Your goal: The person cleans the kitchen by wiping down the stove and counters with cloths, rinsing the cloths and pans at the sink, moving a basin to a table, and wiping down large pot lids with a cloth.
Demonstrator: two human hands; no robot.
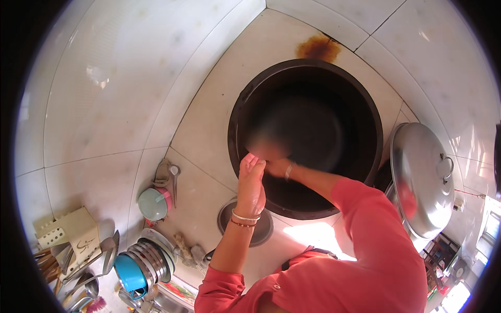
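Observation:
A large, deep, round dark vat [313, 117] stands on the tiled surface before me. Over its near left side is my left hand [252, 176], palm turned partly inward with the fingers curled close together. A pale bangle and a beaded bracelet circle that wrist. My right hand [278, 167] reaches across to meet it, inside the vat's outline, a pale band on its wrist. A blurred patch covers the fingertips, so whether either hand holds something cannot be made out. Partly behind my left forearm lies a round grey lid or pan [263, 231].
At right leans a big domed metal lid [424, 180] with a handle. Along the left wall are a pale green cup [152, 204], a spoon [175, 184], stacked metal bowls [150, 256], a blue container [129, 272] and a utensil holder [80, 238]. A brown stain [319, 47] marks the far tiles.

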